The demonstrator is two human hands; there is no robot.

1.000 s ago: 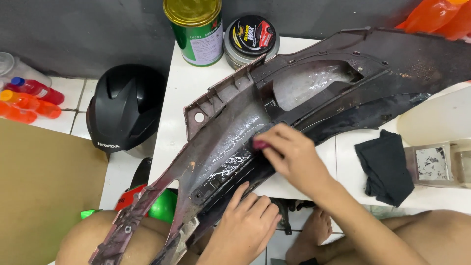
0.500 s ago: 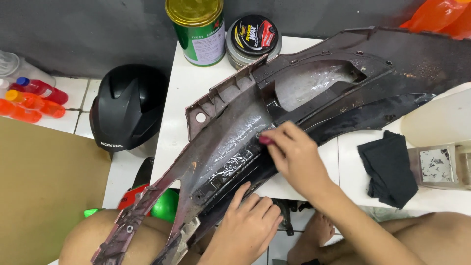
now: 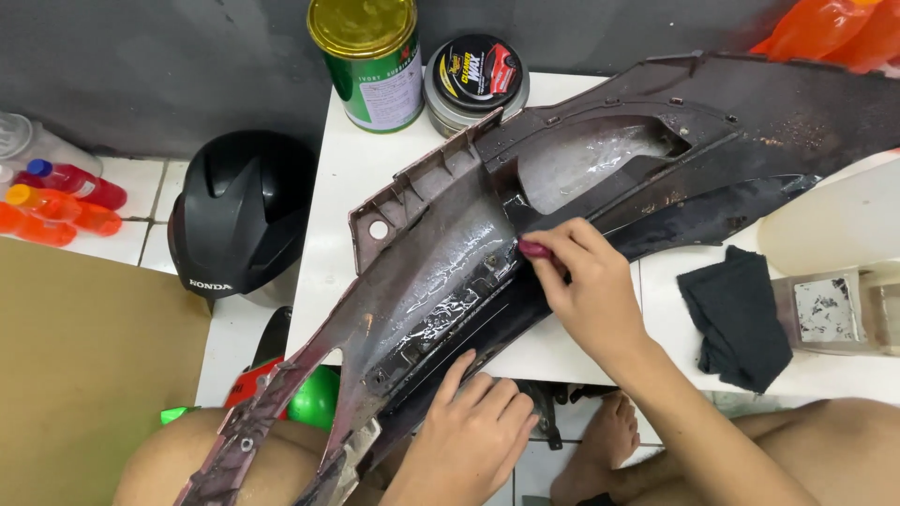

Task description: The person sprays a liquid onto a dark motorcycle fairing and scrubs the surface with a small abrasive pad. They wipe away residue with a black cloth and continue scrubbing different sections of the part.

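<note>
The right hand (image 3: 586, 286) pinches a small dark-red piece (image 3: 534, 249) between thumb and fingertips, pressing its tip against the inner face of a long motorcycle body panel (image 3: 441, 272); what the piece is cannot be told, since the fingers cover most of it. The left hand (image 3: 473, 436) lies flat with its fingers spread on the lower edge of the same panel, holding nothing, only bearing down on the plastic. The panel is dark maroon to black, scuffed and wet-looking in its middle hollow, and it runs slantwise from the person's left knee (image 3: 187, 459) at the lower left, across a white table (image 3: 352, 187), up to the upper right corner. At the far edge of the table stand a tall green tin with a gold lid (image 3: 370, 61) and, just beside it on the right, a low round tin with a black lid (image 3: 475, 80). A folded black cloth (image 3: 741, 314) lies on the table to the right of the right forearm, near a small grey box-like thing (image 3: 830, 314) at the right edge. To the left of the table, on the tiled floor, sits a black helmet (image 3: 239, 215), with red and orange bottles (image 3: 61, 201) farther left and a brown cardboard sheet (image 3: 84, 375) below them.
</note>
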